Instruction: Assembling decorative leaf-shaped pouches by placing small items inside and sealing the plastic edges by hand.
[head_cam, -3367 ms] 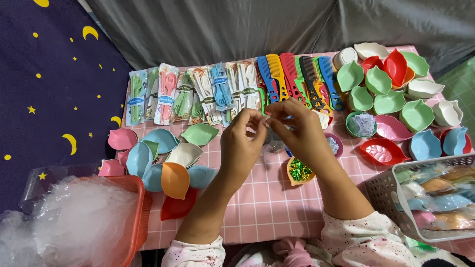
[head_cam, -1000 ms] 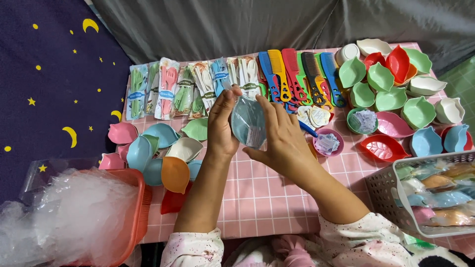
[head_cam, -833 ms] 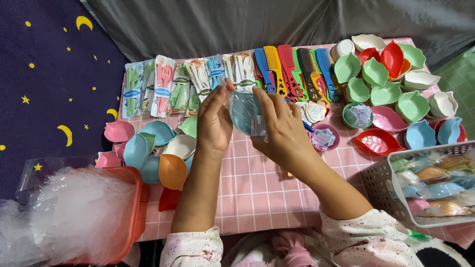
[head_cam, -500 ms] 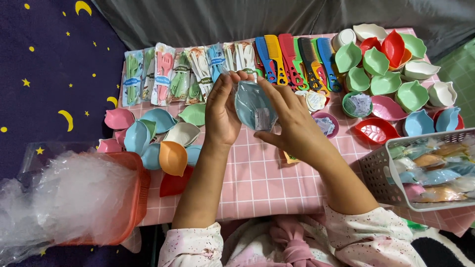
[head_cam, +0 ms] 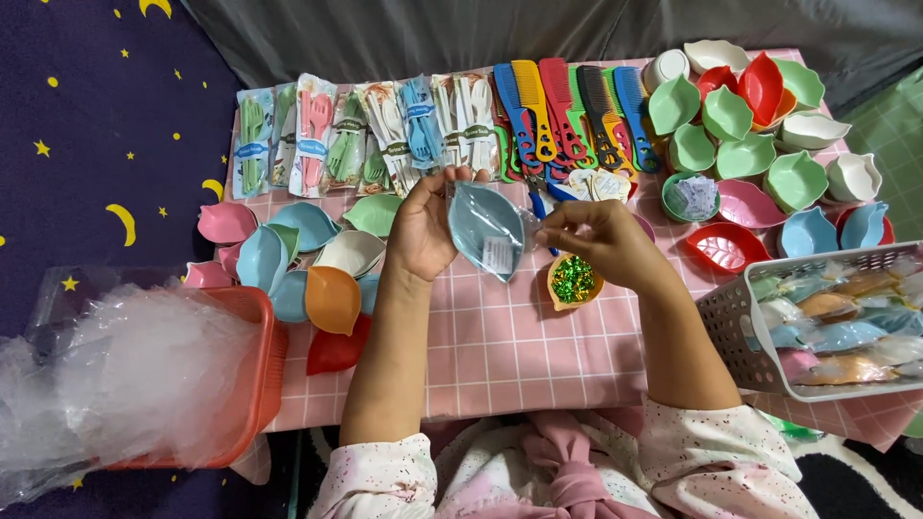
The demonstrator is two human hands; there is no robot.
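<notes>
— Holding a blue leaf-shaped dish in a clear wrapper, the left hand has its fingers curled round the dish's left edge, above the middle of the worktop. The right hand is pinched shut on the wrapper at the dish's right side. What would you worry about?

— The wrapper first. It looks slick, and the right hand has only film between thumb and fingertips. If that pinch slides while the left hand's grip is light, I'd judge the dish could drop out.

— Onto what?

— Just below and right of it sits a small orange dish of green glittery bits. A falling dish could tip it and scatter them across the pink checked cloth.

— And further out?

— Toward the far edge lies a row of packed cutlery sets and coloured combs; a forearm swinging forward could push them out of line. At the left edge, loose leaf dishes overlap in a heap, some close to the edge, so a nudge from the left elbow might send one off.

— The baskets?

— The orange basket of crumpled clear film overhangs the near left corner; the white basket of wrapped dishes sits at the right edge, near the right forearm. Either could be knocked, I think.
</notes>
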